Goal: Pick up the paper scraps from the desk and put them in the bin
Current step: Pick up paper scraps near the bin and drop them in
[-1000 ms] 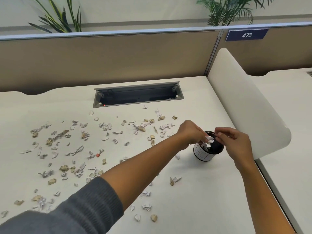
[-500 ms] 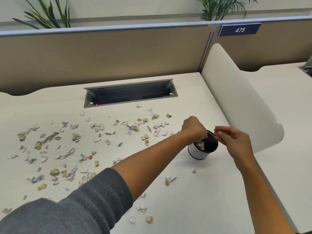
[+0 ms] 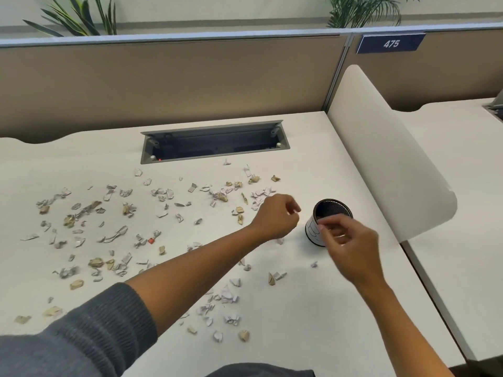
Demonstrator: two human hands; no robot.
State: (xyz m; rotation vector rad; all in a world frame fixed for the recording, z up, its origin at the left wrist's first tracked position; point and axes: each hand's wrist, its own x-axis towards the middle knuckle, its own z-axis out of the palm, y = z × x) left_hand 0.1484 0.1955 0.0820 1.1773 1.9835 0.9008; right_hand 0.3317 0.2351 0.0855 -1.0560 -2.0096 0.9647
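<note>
Several crumpled white and tan paper scraps (image 3: pixel 221 196) lie scattered over the left and middle of the white desk (image 3: pixel 304 317). A small round bin (image 3: pixel 333 209) with a black mesh inside and a white wrap stands at the right. My left hand (image 3: pixel 277 216) hovers just left of the bin with its fingers curled, and no scrap shows in it. Blurred by motion, my right hand (image 3: pixel 347 239) is in front of the bin and covers its near side, fingertips drawn together. Whether it holds a scrap cannot be seen.
An open grey cable tray (image 3: pixel 215 144) is sunk into the desk behind the scraps. A curved white divider (image 3: pixel 381 159) rises right of the bin, with a neighbouring desk beyond. A tan partition (image 3: pixel 163 83) closes the back.
My left hand has drawn back left from over the bin's mouth. My right hand has come down from the rim toward me, in front of the bin. The white scraps at the rim are gone.
</note>
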